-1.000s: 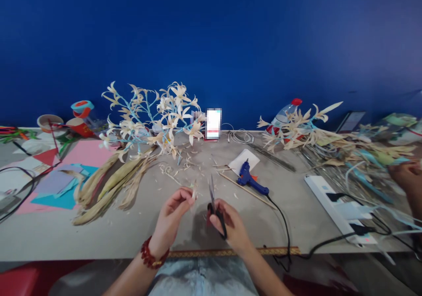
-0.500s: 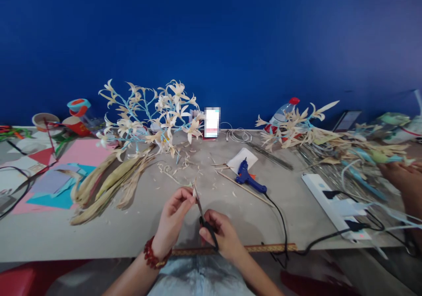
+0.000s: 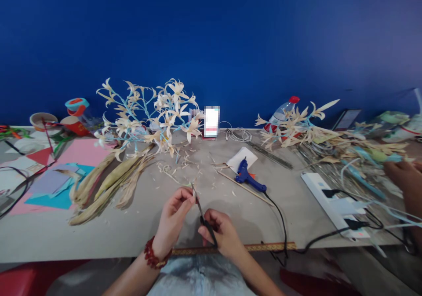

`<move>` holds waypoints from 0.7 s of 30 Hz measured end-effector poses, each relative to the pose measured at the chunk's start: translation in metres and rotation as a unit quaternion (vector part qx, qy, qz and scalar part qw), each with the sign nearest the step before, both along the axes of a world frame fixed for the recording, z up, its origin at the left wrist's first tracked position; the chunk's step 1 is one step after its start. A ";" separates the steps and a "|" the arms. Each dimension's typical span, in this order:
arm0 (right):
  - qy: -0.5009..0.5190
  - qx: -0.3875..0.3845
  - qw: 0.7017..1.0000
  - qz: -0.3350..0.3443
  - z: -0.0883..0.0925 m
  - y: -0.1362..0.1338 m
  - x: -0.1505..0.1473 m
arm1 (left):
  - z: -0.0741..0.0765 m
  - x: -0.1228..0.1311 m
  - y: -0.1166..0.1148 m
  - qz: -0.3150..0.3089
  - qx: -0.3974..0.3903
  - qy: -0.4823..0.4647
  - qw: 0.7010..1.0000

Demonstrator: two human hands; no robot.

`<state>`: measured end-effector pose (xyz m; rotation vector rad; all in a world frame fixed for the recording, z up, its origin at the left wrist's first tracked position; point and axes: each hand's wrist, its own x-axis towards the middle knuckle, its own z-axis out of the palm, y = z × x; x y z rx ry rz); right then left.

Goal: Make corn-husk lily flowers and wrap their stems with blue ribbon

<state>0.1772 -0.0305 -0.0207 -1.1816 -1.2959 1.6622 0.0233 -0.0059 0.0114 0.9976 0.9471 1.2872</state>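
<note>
My right hand (image 3: 219, 232) grips the black handles of a pair of scissors (image 3: 201, 212), whose blades point up and to the left. My left hand (image 3: 178, 208) pinches a small pale piece of husk (image 3: 194, 195) between thumb and fingers, right at the blades. Much of that piece is covered by my fingertips and the scissors. Small pale clippings (image 3: 186, 159) lie scattered on the grey table (image 3: 138, 239) beyond my hands. Behind them stands a spray of cream husk flowers (image 3: 178, 111) on light blue stems.
A blue glue gun (image 3: 249, 177) rests on a white pad, its cord trailing to a power strip (image 3: 329, 208). Dried husks (image 3: 108, 186) and coloured paper (image 3: 49, 199) lie left. A co-worker's hand (image 3: 404, 175) is at far right, near wires and more husk flowers (image 3: 306, 129).
The scissor blades look closer together at the husk piece, and the handles have drawn in slightly. My left hand stays almost still. The co-worker's hand at the right has shifted slightly.
</note>
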 end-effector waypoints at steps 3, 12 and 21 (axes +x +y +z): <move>0.000 -0.004 1.000 0.000 0.001 0.000 -0.001 | 0.000 0.000 0.000 0.002 0.004 0.001 1.000; 0.020 -0.016 1.000 0.001 0.003 -0.002 -0.001 | -0.002 -0.001 -0.001 -0.001 0.002 0.001 1.000; 0.003 -0.016 1.000 0.014 0.001 -0.001 0.004 | 0.002 -0.003 -0.002 -0.007 -0.009 0.001 1.000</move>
